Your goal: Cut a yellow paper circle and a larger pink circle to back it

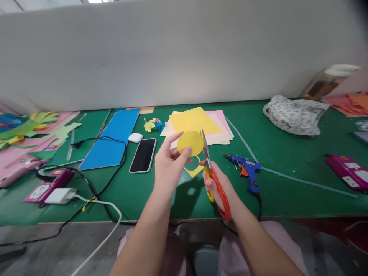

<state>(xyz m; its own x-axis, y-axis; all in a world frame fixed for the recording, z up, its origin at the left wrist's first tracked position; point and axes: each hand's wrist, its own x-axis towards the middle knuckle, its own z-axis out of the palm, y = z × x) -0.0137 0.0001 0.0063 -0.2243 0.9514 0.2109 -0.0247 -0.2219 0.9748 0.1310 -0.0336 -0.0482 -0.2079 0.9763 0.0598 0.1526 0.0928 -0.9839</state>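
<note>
Pinching the yellow paper disc (188, 142) near the centre of view with thumb and fingers of the left hand (169, 163); with the right hand (220, 184), gripping scissors (207, 155) at the disc's three o'clock. Probably trimming the rim; next, needing to turn the disc gently.

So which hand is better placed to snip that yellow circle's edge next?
Probably the right hand: it holds the scissors, blades beside the yellow circle, while the left hand is busy pinching that circle.
</note>
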